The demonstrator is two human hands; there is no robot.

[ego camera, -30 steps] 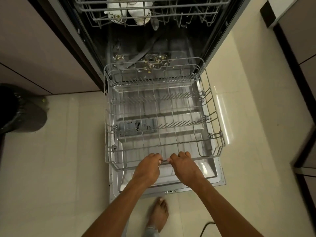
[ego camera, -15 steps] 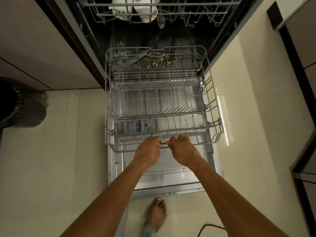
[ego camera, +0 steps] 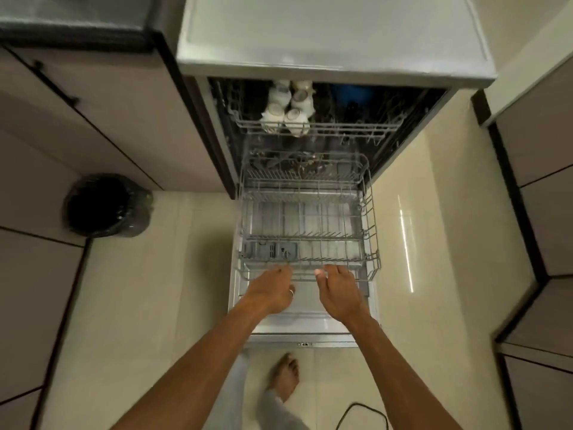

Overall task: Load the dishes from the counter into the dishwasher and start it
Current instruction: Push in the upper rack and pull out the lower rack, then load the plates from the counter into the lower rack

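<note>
- Over the lowered dishwasher door (ego camera: 305, 307), one lower rack (ego camera: 370, 231) sits partly out of the tub.
- Two hands are at its front rail: left hand (ego camera: 273, 293) and right hand (ego camera: 339, 293), both with fingers loose and spread, gripping nothing; contact with the rail is unclear.
- One upper rack (ego camera: 356, 128) holds at least four white cups (ego camera: 294, 114).
- On the floor: one black bin (ego camera: 105, 204), one bare foot (ego camera: 285, 377), one black cable (ego camera: 362, 411).

The lower rack (ego camera: 370, 218) is grey, the cups (ego camera: 279, 111) white, the bin (ego camera: 102, 206) black, the floor (ego camera: 155, 290) cream.
</note>
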